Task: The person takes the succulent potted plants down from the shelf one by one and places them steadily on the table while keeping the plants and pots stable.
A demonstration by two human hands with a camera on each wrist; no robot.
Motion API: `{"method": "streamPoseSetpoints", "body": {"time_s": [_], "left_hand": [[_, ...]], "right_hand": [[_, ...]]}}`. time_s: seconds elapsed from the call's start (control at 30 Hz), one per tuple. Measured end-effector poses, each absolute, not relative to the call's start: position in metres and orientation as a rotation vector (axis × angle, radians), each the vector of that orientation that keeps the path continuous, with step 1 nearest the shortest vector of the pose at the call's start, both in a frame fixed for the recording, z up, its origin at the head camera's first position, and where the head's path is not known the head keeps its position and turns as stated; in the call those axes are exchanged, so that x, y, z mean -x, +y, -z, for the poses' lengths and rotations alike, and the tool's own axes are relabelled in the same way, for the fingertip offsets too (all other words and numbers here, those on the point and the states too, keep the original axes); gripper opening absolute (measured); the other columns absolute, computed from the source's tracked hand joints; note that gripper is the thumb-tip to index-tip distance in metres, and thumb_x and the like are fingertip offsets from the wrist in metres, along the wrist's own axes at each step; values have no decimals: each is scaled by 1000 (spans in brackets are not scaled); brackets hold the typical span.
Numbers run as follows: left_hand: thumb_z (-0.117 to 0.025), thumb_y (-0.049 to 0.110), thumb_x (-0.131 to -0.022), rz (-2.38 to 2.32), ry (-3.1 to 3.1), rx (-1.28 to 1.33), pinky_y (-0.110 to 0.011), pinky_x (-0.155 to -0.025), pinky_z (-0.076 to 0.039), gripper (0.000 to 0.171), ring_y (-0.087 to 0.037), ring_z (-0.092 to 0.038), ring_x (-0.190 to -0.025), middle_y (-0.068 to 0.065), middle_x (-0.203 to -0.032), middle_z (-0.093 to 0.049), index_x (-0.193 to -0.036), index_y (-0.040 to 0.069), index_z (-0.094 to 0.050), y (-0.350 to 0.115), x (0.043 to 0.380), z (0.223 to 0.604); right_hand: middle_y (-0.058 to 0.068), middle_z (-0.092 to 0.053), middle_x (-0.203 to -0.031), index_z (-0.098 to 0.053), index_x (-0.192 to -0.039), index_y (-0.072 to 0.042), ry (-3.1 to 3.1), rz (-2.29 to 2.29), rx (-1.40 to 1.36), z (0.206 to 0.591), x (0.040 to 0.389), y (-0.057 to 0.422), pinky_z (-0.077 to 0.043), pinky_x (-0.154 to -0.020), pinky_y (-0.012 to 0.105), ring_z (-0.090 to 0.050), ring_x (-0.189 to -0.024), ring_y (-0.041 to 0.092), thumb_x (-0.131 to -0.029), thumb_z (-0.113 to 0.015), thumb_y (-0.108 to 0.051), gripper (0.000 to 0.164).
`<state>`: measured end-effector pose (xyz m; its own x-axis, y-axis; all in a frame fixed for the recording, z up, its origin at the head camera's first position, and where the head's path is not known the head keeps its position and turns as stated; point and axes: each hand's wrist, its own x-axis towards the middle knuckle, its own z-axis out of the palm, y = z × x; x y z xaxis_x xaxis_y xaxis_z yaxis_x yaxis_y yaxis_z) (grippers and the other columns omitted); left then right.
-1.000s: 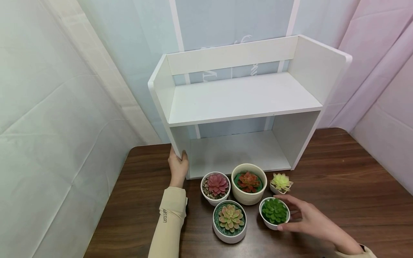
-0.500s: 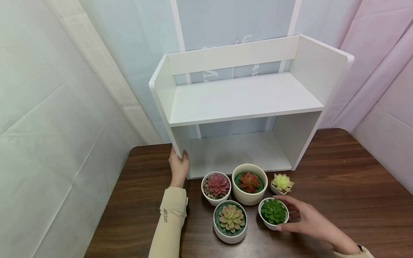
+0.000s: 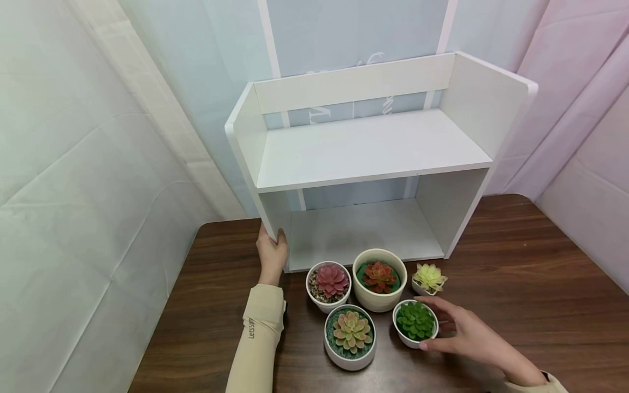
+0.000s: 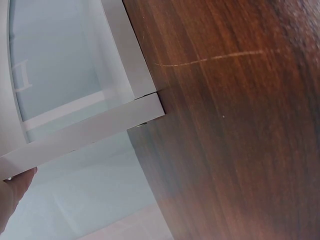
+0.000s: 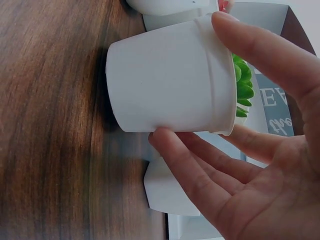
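In the head view my left hand (image 3: 272,254) grips the lower front edge of the left side panel of a white two-tier shelf (image 3: 373,150), its thumb on the inner face. The left wrist view shows the side panel (image 4: 90,127) down to its foot on the wood. My right hand (image 3: 459,330) holds a small white pot with a green succulent (image 3: 416,321) between thumb and fingers. In the right wrist view the thumb is at the rim of this white pot (image 5: 167,80) and the fingertips touch its opposite side.
Several other potted succulents stand around: a pink one (image 3: 331,282), a red one in a cream pot (image 3: 379,278), a pale green-orange one (image 3: 351,333) and a small yellow-green one (image 3: 428,277). All are on a dark wooden table (image 3: 206,316), with cloth walls around it.
The green succulent's pot has shifted very slightly to the left with my right hand at it. The left hand and the shelf stay where they were.
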<state>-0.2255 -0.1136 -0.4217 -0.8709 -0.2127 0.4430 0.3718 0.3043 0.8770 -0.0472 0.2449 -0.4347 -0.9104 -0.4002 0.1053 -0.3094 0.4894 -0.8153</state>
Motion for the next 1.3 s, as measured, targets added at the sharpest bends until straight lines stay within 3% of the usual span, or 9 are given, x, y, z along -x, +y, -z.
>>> {"method": "streamPoseSetpoints", "body": {"time_s": [0.43,0.8,1.1,1.3], "left_hand": [[-47,-12,-91,1600,-2098,130,-60,-94,-44,45,-49,-51,-119,-31,-128,-54,-136,-4,-45,-113,224,420],[-46,-14,-89,1593,-2102,149,-61,-94,-44,44,-50,-52,-118,-35,-126,-53,-133,-10,-44,-107,202,389],[-46,-14,-90,1613,-2096,139,-60,-94,-44,44,-50,-51,-119,-34,-127,-53,-134,-9,-44,-108,203,393],[-47,-13,-90,1634,-2054,104,-62,-95,-43,45,-50,-50,-120,-35,-128,-52,-134,-7,-46,-112,221,417]], "right_hand": [[25,-60,-120,-45,-134,3,2552,1467,611,437,45,244,-55,-74,23,-55,-105,-8,-76,-82,-16,72],[30,-54,-126,-45,-135,2,2538,1501,606,438,43,243,-54,-76,21,-53,-108,-9,-76,-82,-15,72],[30,-55,-125,-44,-135,6,2555,1496,610,439,43,242,-54,-76,21,-53,-108,-9,-75,-82,-15,74],[26,-58,-120,-44,-135,6,2618,1453,615,437,43,243,-54,-75,23,-55,-105,-7,-73,-83,-15,76]]}}
